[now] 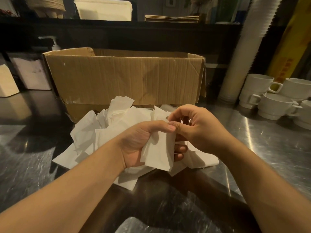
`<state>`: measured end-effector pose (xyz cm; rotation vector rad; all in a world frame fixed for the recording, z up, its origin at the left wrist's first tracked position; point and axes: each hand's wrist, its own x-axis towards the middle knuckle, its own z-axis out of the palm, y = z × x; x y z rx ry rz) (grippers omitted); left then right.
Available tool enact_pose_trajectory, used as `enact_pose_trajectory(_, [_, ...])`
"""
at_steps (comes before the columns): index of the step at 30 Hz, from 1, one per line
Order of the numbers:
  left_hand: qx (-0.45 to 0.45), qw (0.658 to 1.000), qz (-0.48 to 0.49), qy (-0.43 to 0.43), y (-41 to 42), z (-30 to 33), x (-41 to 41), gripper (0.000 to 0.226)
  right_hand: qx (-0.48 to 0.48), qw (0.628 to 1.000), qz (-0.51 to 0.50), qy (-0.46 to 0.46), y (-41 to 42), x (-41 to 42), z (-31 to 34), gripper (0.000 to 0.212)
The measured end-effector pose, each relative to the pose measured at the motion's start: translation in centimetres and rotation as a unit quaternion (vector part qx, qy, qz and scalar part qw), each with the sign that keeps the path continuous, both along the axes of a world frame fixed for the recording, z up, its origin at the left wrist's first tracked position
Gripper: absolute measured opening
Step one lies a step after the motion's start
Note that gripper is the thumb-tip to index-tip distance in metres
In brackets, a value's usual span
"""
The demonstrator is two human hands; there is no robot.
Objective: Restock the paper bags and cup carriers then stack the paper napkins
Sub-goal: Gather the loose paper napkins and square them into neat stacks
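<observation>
The left hand (141, 142) grips a small napkin stack (159, 152); the right hand (193, 128) pinches its top edge. Loose napkins (94, 132) crowd the counter (262, 148) before the cardboard box (124, 76).

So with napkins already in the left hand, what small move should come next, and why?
Probably the right hand squares the napkin edges against the bunch that the left hand grips: its sheets look uneven, and the loose pile on the steel counter remains unsorted.

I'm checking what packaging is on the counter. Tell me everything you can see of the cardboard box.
The cardboard box is brown corrugated board, long and rectangular, open at the top with flaps raised. Its front is creased and scuffed along the bottom edge. It stands upright on the steel counter, behind the pile of loose white napkins, which lies against its base. Its inside is hidden.
</observation>
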<state>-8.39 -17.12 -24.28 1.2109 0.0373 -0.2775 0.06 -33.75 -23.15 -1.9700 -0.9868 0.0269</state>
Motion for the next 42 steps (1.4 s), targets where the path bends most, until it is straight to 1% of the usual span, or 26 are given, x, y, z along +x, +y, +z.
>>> enact_pose_trajectory(3, [-0.011,1.000,-0.015,-0.001,-0.3,0.2,-0.2,0.053,0.055,0.997,-0.034,-0.035,0.0,0.2,-0.1,0.009])
enact_pose_trajectory(5, [-0.013,0.999,-0.033,0.001,-0.4,0.2,-0.2,0.052,0.074,0.994,-0.048,-0.057,0.0,0.2,-0.1,0.008])
enact_pose_trajectory(6, [-0.013,0.999,-0.035,0.002,-0.5,0.3,-0.2,0.051,0.076,0.994,-0.044,-0.057,0.0,0.2,-0.1,0.013])
enact_pose_trajectory(8, [-0.012,0.999,-0.031,0.001,-0.5,0.3,-0.2,0.046,0.059,0.997,-0.025,-0.051,-0.1,0.3,-0.1,0.022])
enact_pose_trajectory(9, [-0.012,1.000,-0.029,0.002,-0.4,0.3,-0.2,0.046,0.046,0.998,-0.016,-0.040,-0.2,0.2,-0.1,0.021])
enact_pose_trajectory(12, [-0.012,1.000,-0.020,0.011,-0.2,0.3,-0.3,0.054,0.040,0.999,0.001,0.001,-0.1,0.0,-0.2,0.018])
enact_pose_trajectory(17, [0.005,1.000,-0.008,0.029,0.0,0.1,0.1,0.064,0.013,1.000,0.010,0.009,-0.1,0.2,-0.2,0.022])
enact_pose_trajectory(18, [-0.010,0.999,-0.027,0.035,0.1,0.1,0.1,0.068,0.026,1.000,0.009,0.013,-0.2,0.3,-0.2,0.022])
enact_pose_trajectory(20, [-0.070,0.994,-0.070,0.044,0.2,0.1,0.1,0.070,0.077,0.997,-0.011,0.028,-0.5,0.5,0.0,0.019])
enact_pose_trajectory(22, [-0.136,0.986,-0.080,0.047,0.4,0.1,0.1,0.065,0.131,0.988,-0.072,0.032,-0.8,1.1,0.2,0.017])
enact_pose_trajectory(24, [-0.172,0.982,-0.063,0.046,0.4,0.3,0.2,0.057,0.158,0.975,-0.148,0.049,-1.1,2.1,0.0,0.015])
enact_pose_trajectory(25, [-0.177,0.982,-0.043,0.049,0.4,0.4,0.3,0.054,0.153,0.970,-0.179,0.059,-1.1,2.5,-0.1,0.016])
enact_pose_trajectory(27, [-0.178,0.982,0.009,0.062,0.5,0.5,0.5,0.053,0.105,0.967,-0.219,0.075,-1.1,3.4,-0.6,0.016])
enact_pose_trajectory(30, [-0.204,0.975,0.044,0.079,0.7,0.5,0.7,0.058,0.017,0.968,-0.231,0.093,-0.8,4.3,-1.7,0.022])
enact_pose_trajectory(33, [-0.228,0.970,0.043,0.079,0.6,0.5,0.6,0.052,-0.092,0.966,-0.236,0.047,-0.3,4.8,-2.3,0.041])
enact_pose_trajectory(35, [-0.229,0.969,0.050,0.080,0.6,0.5,0.6,0.046,-0.165,0.959,-0.229,0.028,0.0,4.7,-2.1,0.048])
enact_pose_trajectory(36, [-0.229,0.969,0.053,0.081,0.6,0.5,0.6,0.045,-0.185,0.957,-0.221,0.024,0.1,4.5,-2.0,0.051])
enact_pose_trajectory(39, [-0.225,0.969,0.062,0.084,0.6,0.4,0.5,0.044,-0.198,0.958,-0.206,0.009,0.7,4.0,-1.8,0.056])
enact_pose_trajectory(40, [-0.220,0.970,0.064,0.084,0.6,0.3,0.5,0.044,-0.189,0.960,-0.207,0.004,0.8,4.0,-1.8,0.053])
enact_pose_trajectory(42, [-0.211,0.972,0.065,0.084,0.5,0.4,0.6,0.045,-0.153,0.966,-0.208,-0.011,0.5,4.0,-1.8,0.043])
